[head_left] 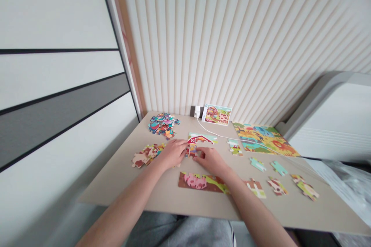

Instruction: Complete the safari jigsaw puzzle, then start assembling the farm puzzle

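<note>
Both of my hands are at a partly joined jigsaw section with a red barn roof (pixel 199 137) near the middle of the table. My left hand (pixel 175 152) is at its left side, fingers together on the barn pieces. From the right, my right hand (pixel 211 159) has thumb and forefinger curled at the edge of a small barn piece (pixel 193 150). Closer to me lies a joined strip with a pink pig (pixel 195 181), partly under my right forearm. A picture card (pixel 216 114) of the farm scene leans at the back.
Loose pieces lie in a pile (pixel 145 155) at left and a darker pile (pixel 164 123) behind it. Several pieces, including a fence piece (pixel 255 188), are spread at right. A finished animal puzzle (pixel 265 139) and a white cable (pixel 214 133) lie behind them.
</note>
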Demonstrator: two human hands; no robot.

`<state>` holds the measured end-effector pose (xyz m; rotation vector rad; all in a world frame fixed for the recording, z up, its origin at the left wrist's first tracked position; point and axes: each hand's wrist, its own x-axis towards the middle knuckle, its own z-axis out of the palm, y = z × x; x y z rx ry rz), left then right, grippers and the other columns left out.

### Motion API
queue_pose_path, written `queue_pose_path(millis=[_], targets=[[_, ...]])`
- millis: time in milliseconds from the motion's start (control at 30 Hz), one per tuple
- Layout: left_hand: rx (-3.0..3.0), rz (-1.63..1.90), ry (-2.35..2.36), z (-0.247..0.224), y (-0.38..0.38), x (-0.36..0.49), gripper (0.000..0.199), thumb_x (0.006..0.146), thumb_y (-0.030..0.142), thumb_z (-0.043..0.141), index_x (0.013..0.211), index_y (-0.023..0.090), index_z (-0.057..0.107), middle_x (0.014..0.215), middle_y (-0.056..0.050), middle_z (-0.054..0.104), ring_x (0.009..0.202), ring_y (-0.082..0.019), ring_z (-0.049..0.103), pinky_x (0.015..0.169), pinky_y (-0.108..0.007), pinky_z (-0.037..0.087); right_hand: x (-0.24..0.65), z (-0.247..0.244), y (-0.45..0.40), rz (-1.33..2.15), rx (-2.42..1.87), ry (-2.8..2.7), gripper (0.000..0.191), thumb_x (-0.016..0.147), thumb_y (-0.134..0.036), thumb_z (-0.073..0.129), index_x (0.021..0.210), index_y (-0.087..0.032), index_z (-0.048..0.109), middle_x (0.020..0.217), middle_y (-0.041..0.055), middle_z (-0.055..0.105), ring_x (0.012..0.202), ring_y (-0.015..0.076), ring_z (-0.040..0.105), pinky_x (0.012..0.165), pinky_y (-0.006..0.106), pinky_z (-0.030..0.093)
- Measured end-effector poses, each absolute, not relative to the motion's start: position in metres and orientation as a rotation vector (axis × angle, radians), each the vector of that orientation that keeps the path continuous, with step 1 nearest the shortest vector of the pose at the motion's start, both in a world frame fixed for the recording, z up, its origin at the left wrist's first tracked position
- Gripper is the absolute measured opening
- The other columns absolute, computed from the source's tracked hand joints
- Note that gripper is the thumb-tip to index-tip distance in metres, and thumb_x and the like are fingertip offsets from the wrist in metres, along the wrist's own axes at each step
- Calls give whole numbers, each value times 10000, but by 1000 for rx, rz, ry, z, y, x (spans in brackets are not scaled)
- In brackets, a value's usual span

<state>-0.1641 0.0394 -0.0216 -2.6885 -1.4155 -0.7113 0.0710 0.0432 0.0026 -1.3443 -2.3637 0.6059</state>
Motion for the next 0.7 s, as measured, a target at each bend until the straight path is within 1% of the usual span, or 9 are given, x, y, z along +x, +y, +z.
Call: queue_pose_path(millis=[100,233,367,567,700], targets=[[-2688,-719,-1427,-24,41,-165,334,986,162,540,1276,195,703,1294,-106,718,1182,-261,673,1086,-429,487,71,0,45,623,-1368,-2350,376,890,-436,709,1198,-221,730,830,25,734,735,181,642,671,274,420],[-2694,-729,-1419,-24,41,-165,332,986,167,541,1265,218,713,1271,-99,729,1167,-253,682,1078,-424,498,71,-2,47,607,-1381,-2327,407,901,-438,694,1240,-213,699,819,19,723,743,183,644,668,273,416],[-2688,-736,-1421,-23,40,-165,323,992,220,566,1283,221,707,1269,-103,729,1176,-261,677,1083,-441,497,69,3,46,542,-1370,-2384,376,935,-413,648,1266,-242,698,851,23,732,762,187,648,688,275,417],[-2693,-743,-1414,-23,40,-165,323,987,204,578,1284,220,705,1278,-99,727,1182,-260,676,1080,-440,498,68,7,43,460,-1371,-2439,334,956,-437,617,1216,-253,719,916,39,754,802,199,665,706,278,421],[-2701,-739,-1405,-22,41,-164,291,989,207,581,1230,239,741,1247,-91,742,1167,-258,687,1081,-443,500,69,9,42,427,-1360,-2482,297,971,-453,588,1123,-247,741,905,46,751,788,203,659,686,279,411]])
